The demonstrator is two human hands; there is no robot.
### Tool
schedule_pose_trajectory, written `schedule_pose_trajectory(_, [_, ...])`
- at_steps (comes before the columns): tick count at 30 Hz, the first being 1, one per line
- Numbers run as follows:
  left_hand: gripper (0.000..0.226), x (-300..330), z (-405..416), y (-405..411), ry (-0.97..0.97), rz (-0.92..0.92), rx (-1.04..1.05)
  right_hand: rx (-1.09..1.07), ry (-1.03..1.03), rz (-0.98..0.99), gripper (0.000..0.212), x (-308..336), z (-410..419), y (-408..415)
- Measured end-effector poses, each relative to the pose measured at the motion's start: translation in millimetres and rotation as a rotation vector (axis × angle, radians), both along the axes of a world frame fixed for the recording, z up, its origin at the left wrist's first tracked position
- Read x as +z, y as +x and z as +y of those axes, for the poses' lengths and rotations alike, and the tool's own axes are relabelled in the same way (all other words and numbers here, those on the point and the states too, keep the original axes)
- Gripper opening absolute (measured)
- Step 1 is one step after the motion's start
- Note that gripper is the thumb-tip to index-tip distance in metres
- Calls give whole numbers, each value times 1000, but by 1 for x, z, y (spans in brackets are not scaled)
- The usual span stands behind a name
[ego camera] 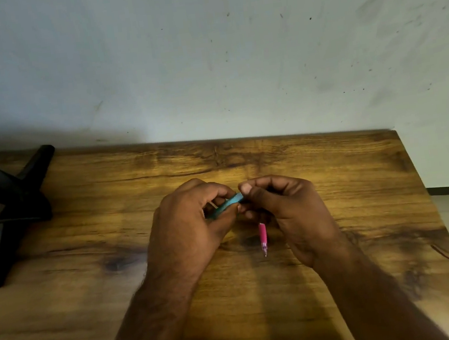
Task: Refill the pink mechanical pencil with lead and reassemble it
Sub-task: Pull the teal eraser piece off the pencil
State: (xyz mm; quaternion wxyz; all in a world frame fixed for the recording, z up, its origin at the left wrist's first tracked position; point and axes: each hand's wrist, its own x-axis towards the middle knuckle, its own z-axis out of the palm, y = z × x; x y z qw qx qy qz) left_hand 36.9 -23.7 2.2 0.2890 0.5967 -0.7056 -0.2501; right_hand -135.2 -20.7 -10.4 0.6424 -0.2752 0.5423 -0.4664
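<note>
Both my hands meet over the middle of the wooden table [333, 184]. My left hand [188, 226] is closed around a slim teal lead case [229, 203], which slants up to the right. My right hand [289, 212] pinches the upper end of that case with thumb and forefinger. The pink mechanical pencil [263, 236] hangs tip-down from the lower fingers of my right hand; only its pink grip and clear tip show, the rest is hidden in the palm.
A black monitor stand [14, 209] with splayed feet occupies the table's far left. A scuffed pale wall [231, 54] rises right behind the table. The table's right edge [432, 199] drops to a light floor.
</note>
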Motion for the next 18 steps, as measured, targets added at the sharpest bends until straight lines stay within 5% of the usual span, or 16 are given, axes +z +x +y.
schedule_pose_trajectory(4, [31, -1, -2, -2, -7, 88, 27, -55, 28, -131, 23, 1, 0, -1])
schedule_pose_trajectory(9, [31, 2, -4, -5, 119, 514, 161, -96, 82, -284, 31, 1, 1, 2])
schedule_pose_trajectory(18, [45, 10, -1, -10, 16, 440, 131, -114, 128, -360, 23, 0, 1, 8])
